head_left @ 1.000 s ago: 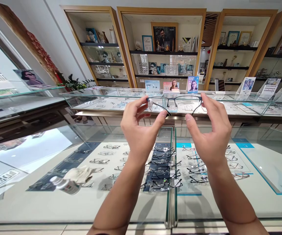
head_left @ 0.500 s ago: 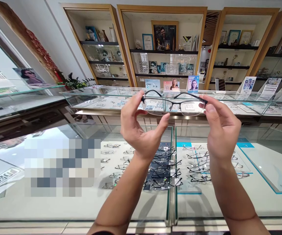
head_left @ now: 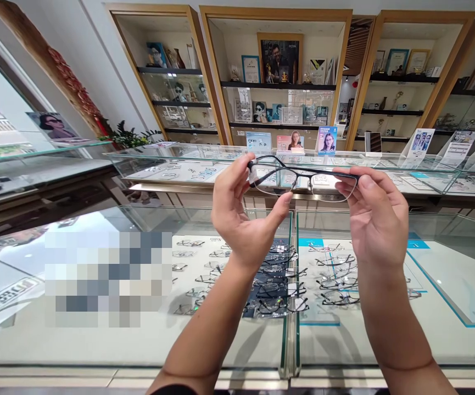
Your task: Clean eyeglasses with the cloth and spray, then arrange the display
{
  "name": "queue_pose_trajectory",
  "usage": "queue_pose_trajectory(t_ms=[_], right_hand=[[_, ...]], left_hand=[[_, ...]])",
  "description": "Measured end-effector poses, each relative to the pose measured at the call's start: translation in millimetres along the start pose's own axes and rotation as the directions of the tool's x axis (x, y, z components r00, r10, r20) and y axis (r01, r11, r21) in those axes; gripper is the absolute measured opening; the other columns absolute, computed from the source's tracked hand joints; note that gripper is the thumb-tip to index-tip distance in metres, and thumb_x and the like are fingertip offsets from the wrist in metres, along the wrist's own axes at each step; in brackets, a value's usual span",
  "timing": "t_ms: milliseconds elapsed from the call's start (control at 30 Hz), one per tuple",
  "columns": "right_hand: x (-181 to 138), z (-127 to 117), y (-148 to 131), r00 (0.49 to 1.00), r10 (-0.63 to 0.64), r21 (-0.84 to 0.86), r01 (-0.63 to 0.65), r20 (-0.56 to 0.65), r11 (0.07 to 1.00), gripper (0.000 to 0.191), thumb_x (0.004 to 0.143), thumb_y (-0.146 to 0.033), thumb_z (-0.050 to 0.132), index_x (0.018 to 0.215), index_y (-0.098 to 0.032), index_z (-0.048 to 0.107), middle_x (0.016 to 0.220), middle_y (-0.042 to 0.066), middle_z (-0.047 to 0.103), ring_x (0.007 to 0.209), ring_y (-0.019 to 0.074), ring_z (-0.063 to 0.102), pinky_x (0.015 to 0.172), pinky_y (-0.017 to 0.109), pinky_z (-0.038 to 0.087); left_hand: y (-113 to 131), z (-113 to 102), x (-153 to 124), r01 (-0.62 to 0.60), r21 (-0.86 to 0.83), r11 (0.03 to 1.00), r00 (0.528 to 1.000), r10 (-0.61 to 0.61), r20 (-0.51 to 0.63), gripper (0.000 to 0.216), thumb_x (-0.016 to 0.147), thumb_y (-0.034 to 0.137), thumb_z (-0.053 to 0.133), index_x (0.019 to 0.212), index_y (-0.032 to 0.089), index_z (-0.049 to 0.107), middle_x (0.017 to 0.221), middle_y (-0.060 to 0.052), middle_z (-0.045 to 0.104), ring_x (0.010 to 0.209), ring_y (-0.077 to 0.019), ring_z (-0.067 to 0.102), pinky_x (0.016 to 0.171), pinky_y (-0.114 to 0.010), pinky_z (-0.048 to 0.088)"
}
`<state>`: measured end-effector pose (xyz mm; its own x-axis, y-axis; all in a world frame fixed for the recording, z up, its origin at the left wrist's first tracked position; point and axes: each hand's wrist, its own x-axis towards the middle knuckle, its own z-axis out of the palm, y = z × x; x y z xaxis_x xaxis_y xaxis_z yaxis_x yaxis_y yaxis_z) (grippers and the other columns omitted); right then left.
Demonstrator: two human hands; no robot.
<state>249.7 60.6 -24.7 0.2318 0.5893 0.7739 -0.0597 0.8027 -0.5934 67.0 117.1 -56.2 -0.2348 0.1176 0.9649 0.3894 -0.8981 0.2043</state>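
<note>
A pair of half-rim eyeglasses point(head_left: 303, 176) with a dark top bar and clear lenses is held up in front of me, above the glass counters. My left hand point(head_left: 241, 219) has its fingers at the left hinge, and its thumb stands apart below the left lens. With thumb and fingers, my right hand point(head_left: 379, 219) pinches the right end of the frame. The right end sits slightly lower than the left. Below my hands, rows of eyeglass frames point(head_left: 276, 288) lie inside the near display case point(head_left: 229, 351).
A second glass counter point(head_left: 171, 184) with more frames runs across behind the eyeglasses. Advertising cards point(head_left: 327, 141) stand on it. Wooden shelf cabinets point(head_left: 276, 12) line the back wall. A plant point(head_left: 132, 137) is at the left. A patch of the near counter is blurred out.
Both hands and the eyeglasses have shifted a little to the right. The frame has turned, its right end dipping, and its temples show at a different angle.
</note>
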Motion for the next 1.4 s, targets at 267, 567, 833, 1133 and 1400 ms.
queue_pose_trajectory(t_ms=[267,567,833,1133,1400], right_hand=[[-0.1,2.0,-0.4,1.0,-0.014,0.008,0.014,-0.005,1.0,0.013,0.099,-0.042,0.068,0.101,-0.032,0.076,0.11,0.0,0.081,0.113,0.0228,0.077,0.11,0.048,0.06],[1.0,3.5,0.0,0.998,0.055,-0.005,-0.055,-0.037,0.998,0.008,0.093,-0.038,0.073,0.094,-0.031,0.077,0.106,-0.001,0.08,0.113,0.0227,0.074,0.113,0.048,0.056],[3.9,-5.4,9.6,0.993,0.121,0.019,-0.121,-0.007,0.993,0.014,0.092,-0.044,0.074,0.095,-0.03,0.077,0.105,0.0,0.078,0.106,0.0211,0.074,0.104,0.043,0.061],[6.6,-7.8,21.5,0.987,0.16,-0.002,-0.16,0.013,0.987,0.022,0.091,-0.05,0.074,0.094,-0.029,0.077,0.102,0.001,0.078,0.099,0.0209,0.074,0.095,0.042,0.064],[6.2,-5.6,16.1,0.992,0.048,-0.019,-0.046,0.119,0.999,0.031,0.097,-0.052,0.061,0.108,-0.03,0.078,0.117,0.004,0.078,0.114,0.0266,0.073,0.102,0.049,0.061]], left_hand=[[0.7,-0.7,2.7,0.041,-0.15,0.988,0.999,-0.039,0.021,0.064,0.088,0.041,0.082,0.144,0.029,0.054,0.144,-0.009,0.061,0.133,-0.0278,0.065,0.107,-0.042,0.061],[3.3,-2.4,4.7,0.1,-0.231,0.968,0.995,-0.102,0.004,0.07,0.086,0.053,0.084,0.144,0.031,0.052,0.14,-0.009,0.062,0.136,-0.0293,0.064,0.112,-0.044,0.06],[10.0,0.7,0.8,0.162,-0.252,0.954,0.986,-0.167,-0.001,0.069,0.084,0.06,0.083,0.137,0.029,0.053,0.127,-0.008,0.066,0.123,-0.0267,0.07,0.11,-0.047,0.061],[24.1,-0.3,-1.6,0.173,-0.167,0.971,0.982,-0.183,-0.047,0.065,0.086,0.06,0.081,0.135,0.028,0.053,0.125,-0.009,0.065,0.124,-0.0272,0.068,0.105,-0.045,0.061],[12.4,-1.8,4.7,0.549,-0.413,0.726,0.833,-0.514,0.205,0.063,0.081,0.059,0.084,0.128,0.025,0.058,0.126,-0.009,0.069,0.106,-0.0201,0.075,0.084,-0.03,0.063]])
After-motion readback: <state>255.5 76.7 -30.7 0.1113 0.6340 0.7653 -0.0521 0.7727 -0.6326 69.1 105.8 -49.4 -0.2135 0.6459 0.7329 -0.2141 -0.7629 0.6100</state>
